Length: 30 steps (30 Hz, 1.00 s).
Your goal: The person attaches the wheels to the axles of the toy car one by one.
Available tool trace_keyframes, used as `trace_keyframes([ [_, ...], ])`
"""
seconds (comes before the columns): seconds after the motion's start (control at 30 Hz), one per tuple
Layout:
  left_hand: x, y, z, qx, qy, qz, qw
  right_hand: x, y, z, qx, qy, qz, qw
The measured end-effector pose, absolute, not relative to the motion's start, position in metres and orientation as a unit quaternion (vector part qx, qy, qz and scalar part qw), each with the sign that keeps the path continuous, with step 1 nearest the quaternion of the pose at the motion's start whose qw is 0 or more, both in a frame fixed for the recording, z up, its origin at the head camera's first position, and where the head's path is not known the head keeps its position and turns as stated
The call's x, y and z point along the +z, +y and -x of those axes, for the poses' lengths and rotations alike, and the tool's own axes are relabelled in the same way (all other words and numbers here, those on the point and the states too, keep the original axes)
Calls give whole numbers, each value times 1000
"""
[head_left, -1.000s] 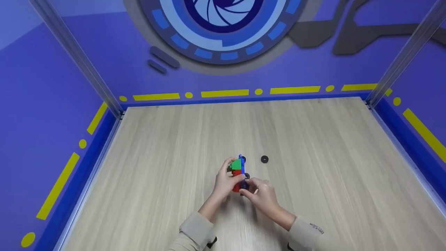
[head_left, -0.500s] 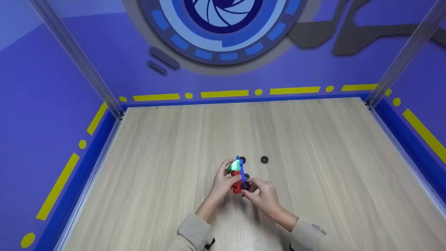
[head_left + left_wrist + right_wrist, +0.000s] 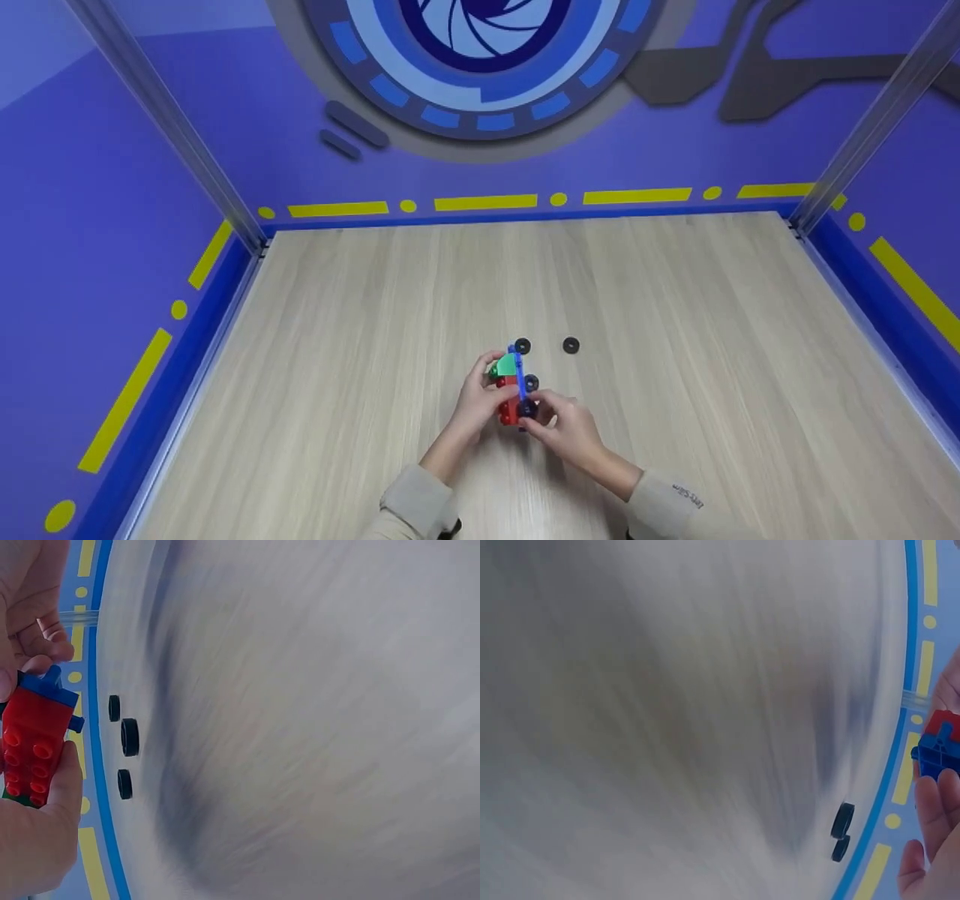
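Note:
A toy of red bricks (image 3: 509,411), a green piece (image 3: 506,365) and a long blue base (image 3: 519,375) is gripped by the left hand (image 3: 472,401), thumb over its side. At its near end the right hand (image 3: 570,433) pinches a black wheel (image 3: 527,408) against the blue base. In the left wrist view, studs show on the red brick (image 3: 36,739), and blue pegs stick out of the blue part (image 3: 51,688). The right wrist view has the blue part (image 3: 939,754) above the right hand's fingers (image 3: 934,814); the wheel there is hidden.
Three loose black wheels lie beyond or beside the toy: one at its far end (image 3: 523,346), one beside its base (image 3: 531,383) and one farther right (image 3: 571,346). Printed panels (image 3: 480,176) wall the wooden table (image 3: 360,300) at the back and both sides.
Both hands and the toy have shifted slightly toward the person. More of the loose wheel at the toy's far end shows now. Each hand keeps its hold.

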<state>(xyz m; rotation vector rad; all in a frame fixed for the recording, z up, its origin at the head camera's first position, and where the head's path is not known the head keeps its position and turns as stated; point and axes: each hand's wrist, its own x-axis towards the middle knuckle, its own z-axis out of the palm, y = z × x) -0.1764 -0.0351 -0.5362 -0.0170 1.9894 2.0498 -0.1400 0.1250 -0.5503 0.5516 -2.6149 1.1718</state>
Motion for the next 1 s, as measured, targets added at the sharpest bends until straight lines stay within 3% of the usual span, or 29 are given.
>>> trace_keyframes([
  [0.43,-532,-47,177,672,729,64,109,-558,135,164,421,-892,-160,33],
  [0.7,-512,-47,168,675,725,74,116,-567,133,186,452,-883,-115,52],
  [1.0,-537,-48,179,678,722,69,119,-575,129,198,439,-897,-58,10],
])
